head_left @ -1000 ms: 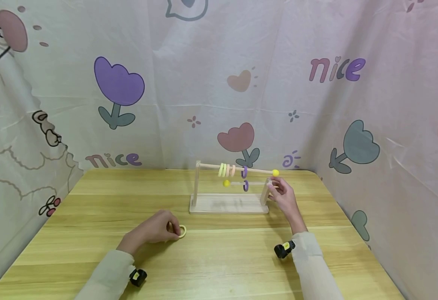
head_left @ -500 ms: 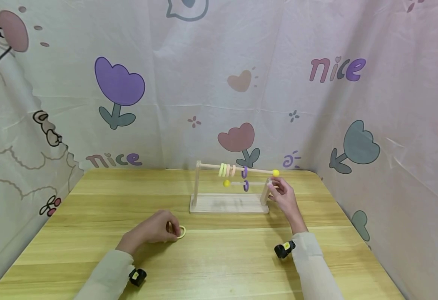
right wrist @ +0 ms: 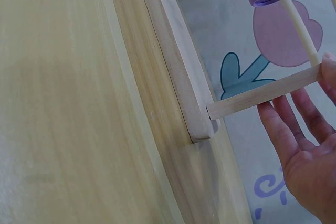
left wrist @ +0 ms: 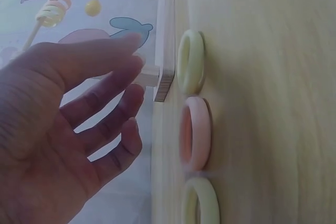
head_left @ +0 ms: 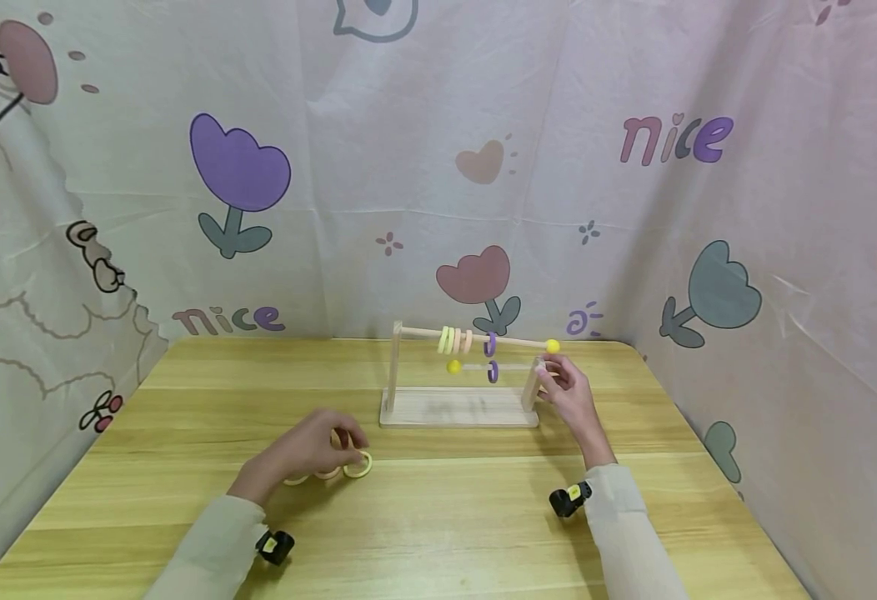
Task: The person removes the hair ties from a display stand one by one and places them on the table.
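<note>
My left hand (head_left: 311, 446) hovers just above the table with loosely bent fingers. In the left wrist view nothing shows between its fingers, and three rings lie in a row on the table beside it: pale yellow (left wrist: 199, 61), pink (left wrist: 203, 132) and another pale yellow (left wrist: 211, 203). My right hand (head_left: 569, 400) holds the top of the short right post (right wrist: 262, 94) of a wooden rack (head_left: 453, 408), thumb on top and fingers underneath in the right wrist view. Several yellow and pink rings (head_left: 445, 340) and a purple ring (head_left: 490, 344) hang on the upper rod; another purple ring (head_left: 493, 372) hangs on the lower.
Yellow balls cap the rod ends, one at the upper right (head_left: 553, 346) and one at the lower left (head_left: 454, 367). The rack stands towards the back of the wooden table (head_left: 438, 533). A printed cloth (head_left: 378, 167) hangs behind and at both sides.
My left hand has lifted slightly off the pale yellow ring it was touching, with its fingers loosened; rings beneath it now show. The right hand and rack have not moved.
</note>
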`<state>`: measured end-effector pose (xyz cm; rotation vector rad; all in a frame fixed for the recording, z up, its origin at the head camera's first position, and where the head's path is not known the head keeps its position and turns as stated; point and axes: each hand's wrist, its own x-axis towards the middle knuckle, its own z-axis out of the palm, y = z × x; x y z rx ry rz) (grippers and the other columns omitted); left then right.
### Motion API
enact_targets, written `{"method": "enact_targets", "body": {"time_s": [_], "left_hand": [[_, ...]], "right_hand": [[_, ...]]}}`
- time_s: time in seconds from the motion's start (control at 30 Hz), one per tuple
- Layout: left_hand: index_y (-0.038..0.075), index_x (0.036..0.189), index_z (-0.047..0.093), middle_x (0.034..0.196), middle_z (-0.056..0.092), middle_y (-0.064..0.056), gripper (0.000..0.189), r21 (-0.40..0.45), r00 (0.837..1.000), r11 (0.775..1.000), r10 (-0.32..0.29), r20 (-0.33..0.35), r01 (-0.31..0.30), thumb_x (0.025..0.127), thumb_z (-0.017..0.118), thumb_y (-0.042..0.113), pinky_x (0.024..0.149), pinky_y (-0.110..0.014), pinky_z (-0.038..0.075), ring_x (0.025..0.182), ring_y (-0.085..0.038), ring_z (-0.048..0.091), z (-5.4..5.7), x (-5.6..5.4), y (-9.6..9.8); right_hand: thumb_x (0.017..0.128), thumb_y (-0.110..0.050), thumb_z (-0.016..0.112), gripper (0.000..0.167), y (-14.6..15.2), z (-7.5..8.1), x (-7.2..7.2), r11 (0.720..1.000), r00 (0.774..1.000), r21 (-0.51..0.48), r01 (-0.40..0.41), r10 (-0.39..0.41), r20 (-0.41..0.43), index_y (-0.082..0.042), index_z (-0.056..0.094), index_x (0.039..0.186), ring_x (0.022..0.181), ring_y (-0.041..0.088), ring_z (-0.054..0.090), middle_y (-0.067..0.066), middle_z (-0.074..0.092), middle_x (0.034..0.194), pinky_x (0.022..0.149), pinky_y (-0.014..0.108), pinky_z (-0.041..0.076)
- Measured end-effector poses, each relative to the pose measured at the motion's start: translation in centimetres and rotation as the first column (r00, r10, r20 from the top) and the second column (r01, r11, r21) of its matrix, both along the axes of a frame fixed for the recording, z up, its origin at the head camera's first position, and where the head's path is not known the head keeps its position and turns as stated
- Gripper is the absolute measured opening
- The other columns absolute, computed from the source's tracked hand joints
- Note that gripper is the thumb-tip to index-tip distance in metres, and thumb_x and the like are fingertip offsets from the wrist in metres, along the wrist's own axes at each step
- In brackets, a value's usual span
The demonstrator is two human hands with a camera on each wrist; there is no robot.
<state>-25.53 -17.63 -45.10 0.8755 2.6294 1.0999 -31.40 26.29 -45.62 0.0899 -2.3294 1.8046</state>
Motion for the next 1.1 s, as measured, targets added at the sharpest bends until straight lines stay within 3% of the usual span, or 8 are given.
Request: {"method": "enact_targets", "body": {"time_s": [0.23, 0.47, 0.77, 1.1], "left_hand": [[0.007, 0.098, 0.078, 0.089, 0.073, 0.005, 0.01, 0.006, 0.999, 1.0, -0.016, -0.038, 0.016, 0.089, 0.079, 0.011, 0.072, -0.023, 0.054, 0.08, -0.003, 0.063, 0.2, -0.2, 0.3], [0.009, 0.1, 0.078, 0.091, 0.073, 0.008, 0.01, -0.005, 1.0, 1.0, 0.016, -0.019, -0.016, 0.09, 0.078, 0.011, 0.073, -0.023, 0.055, 0.082, -0.004, 0.063, 0.5, -0.2, 1.0], [0.006, 0.112, 0.075, 0.102, 0.075, -0.007, 0.021, 0.071, 0.998, 0.997, -0.006, -0.064, 0.011, 0.092, 0.076, 0.01, 0.074, -0.024, 0.056, 0.091, -0.009, 0.064, 0.5, -0.7, 2.2], [0.007, 0.114, 0.074, 0.102, 0.074, -0.004, 0.023, 0.083, 0.998, 0.996, -0.012, -0.064, 0.018, 0.092, 0.076, 0.013, 0.075, -0.023, 0.056, 0.092, -0.011, 0.065, 1.1, -1.5, 4.2]], "right_hand": [[0.106, -0.023, 0.06, 0.041, 0.1, -0.1, 0.0, 1.0, 1.0, 0.003, -0.007, 0.007, -0.006, -0.002, 0.055, 0.14, 0.1, 0.007, 0.063, 0.016, 0.059, 0.126, 0.082, 0.023, 0.06], [0.105, -0.021, 0.061, 0.039, 0.0, 0.0, 0.1, 1.0, 1.0, -0.012, -0.005, 0.005, -0.007, -0.003, 0.056, 0.139, 0.097, 0.007, 0.063, 0.011, 0.058, 0.121, 0.08, 0.025, 0.061], [0.105, -0.026, 0.06, 0.042, 0.0, 0.1, 0.1, 1.0, 1.0, 0.003, -0.003, 0.003, 0.014, -0.005, 0.055, 0.141, 0.103, 0.011, 0.063, 0.016, 0.058, 0.128, 0.087, 0.031, 0.062], [0.105, -0.021, 0.06, 0.039, 0.0, 0.0, 0.0, 1.0, 1.0, -0.005, 0.0, 0.0, -0.005, -0.002, 0.055, 0.139, 0.098, 0.007, 0.063, 0.012, 0.059, 0.122, 0.083, 0.03, 0.062]]}}
